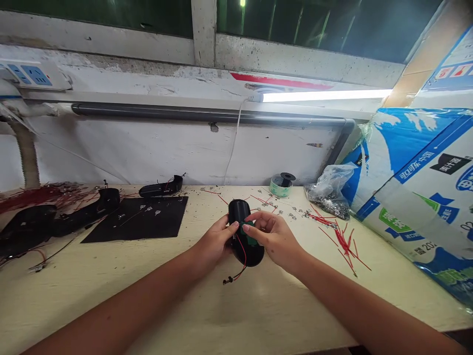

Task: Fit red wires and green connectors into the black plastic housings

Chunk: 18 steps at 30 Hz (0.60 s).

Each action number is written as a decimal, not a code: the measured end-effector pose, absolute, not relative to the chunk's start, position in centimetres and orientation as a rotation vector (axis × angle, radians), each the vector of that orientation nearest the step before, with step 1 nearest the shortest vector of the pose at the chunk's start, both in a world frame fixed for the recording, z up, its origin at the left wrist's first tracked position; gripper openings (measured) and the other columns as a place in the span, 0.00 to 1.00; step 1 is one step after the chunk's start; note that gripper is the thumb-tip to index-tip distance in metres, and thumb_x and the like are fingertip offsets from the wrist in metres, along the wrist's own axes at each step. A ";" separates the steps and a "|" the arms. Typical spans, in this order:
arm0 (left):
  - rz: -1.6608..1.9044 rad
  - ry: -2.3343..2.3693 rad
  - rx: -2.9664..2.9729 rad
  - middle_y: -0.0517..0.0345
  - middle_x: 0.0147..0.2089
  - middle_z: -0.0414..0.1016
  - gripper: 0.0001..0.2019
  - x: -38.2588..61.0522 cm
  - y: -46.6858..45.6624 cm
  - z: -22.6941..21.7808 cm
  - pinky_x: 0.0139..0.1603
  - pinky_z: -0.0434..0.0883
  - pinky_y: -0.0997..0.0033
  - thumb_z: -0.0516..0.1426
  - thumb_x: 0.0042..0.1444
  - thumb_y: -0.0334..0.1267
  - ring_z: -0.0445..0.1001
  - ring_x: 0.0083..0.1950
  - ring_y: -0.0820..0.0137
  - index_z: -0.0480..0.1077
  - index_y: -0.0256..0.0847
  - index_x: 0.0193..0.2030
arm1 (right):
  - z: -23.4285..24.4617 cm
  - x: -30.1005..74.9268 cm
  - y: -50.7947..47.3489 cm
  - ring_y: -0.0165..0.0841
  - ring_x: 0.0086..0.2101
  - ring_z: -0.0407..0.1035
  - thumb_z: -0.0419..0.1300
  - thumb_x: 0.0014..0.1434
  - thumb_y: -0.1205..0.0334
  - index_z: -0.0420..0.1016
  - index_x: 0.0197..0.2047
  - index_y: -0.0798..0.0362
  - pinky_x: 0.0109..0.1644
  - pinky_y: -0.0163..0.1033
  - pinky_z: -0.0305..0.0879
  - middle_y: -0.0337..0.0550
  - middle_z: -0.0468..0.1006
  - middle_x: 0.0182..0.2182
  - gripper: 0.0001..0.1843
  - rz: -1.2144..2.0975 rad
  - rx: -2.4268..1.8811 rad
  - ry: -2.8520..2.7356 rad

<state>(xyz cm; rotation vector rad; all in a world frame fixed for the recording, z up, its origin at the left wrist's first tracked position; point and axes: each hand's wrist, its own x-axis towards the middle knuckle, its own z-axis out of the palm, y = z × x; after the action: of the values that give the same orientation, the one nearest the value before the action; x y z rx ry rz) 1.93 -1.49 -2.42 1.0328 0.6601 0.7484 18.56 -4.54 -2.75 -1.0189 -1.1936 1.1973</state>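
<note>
A black rounded plastic housing (240,209) is held up over the table in front of me. My left hand (218,236) grips its left side, with the thumb laid across the front. The fingers of my right hand (275,234) are bent against the right side, and its thumb presses on a small flat green piece (252,235) lying on the housing. Whether this is a circuit board I cannot tell. A red and a black wire (243,251) hang from the housing and end in a small dark connector (228,280).
More black housings (88,209) with wires lie left, beside a black mat (148,227) bearing small metal parts. Red wires (345,244) and metal bits lie scattered right. A tape roll (281,186), a plastic bag (330,190) of parts and a large blue-white carton (417,197) stand behind.
</note>
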 end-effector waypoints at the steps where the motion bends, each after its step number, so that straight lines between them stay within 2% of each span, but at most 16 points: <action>1: 0.755 0.661 1.032 0.47 0.47 0.77 0.19 1.9 -1.5 -2.5 0.48 0.72 0.64 0.57 0.60 0.46 0.75 0.45 0.66 0.68 0.38 0.54 | -2.9 18.6 -4.5 0.22 0.20 0.53 0.73 0.51 0.53 0.75 0.38 0.55 0.24 0.32 0.45 0.31 0.64 0.19 0.18 1.196 -1.020 -1.197; 5: 0.763 0.635 1.046 0.48 0.49 0.77 0.21 2.0 -1.5 -2.7 0.48 0.71 0.66 0.59 0.59 0.46 0.76 0.46 0.67 0.68 0.39 0.55 | -2.8 18.5 -4.5 0.23 0.21 0.55 0.73 0.50 0.53 0.73 0.35 0.56 0.25 0.32 0.48 0.33 0.67 0.20 0.19 1.203 -1.027 -1.196; 11: 0.789 0.675 1.124 0.48 0.50 0.77 0.24 2.1 -1.6 -2.7 0.48 0.72 0.65 0.59 0.58 0.49 0.76 0.45 0.66 0.68 0.40 0.58 | -2.0 18.3 -4.7 0.21 0.20 0.53 0.75 0.46 0.52 0.72 0.32 0.56 0.23 0.32 0.45 0.32 0.65 0.19 0.21 1.231 -1.047 -1.135; 18: 0.807 0.694 1.137 0.52 0.44 0.77 0.26 2.1 -1.3 -2.9 0.42 0.73 0.69 0.59 0.58 0.51 0.75 0.41 0.69 0.67 0.41 0.59 | -2.1 18.3 -4.8 0.24 0.22 0.58 0.74 0.47 0.51 0.72 0.34 0.55 0.24 0.33 0.48 0.36 0.70 0.22 0.20 1.228 -1.051 -1.127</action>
<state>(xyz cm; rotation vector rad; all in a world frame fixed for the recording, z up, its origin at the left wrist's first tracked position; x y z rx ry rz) 2.08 -1.32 -2.93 1.1368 0.6940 0.8068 18.31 -4.82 -2.11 -1.0510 -1.1273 1.2283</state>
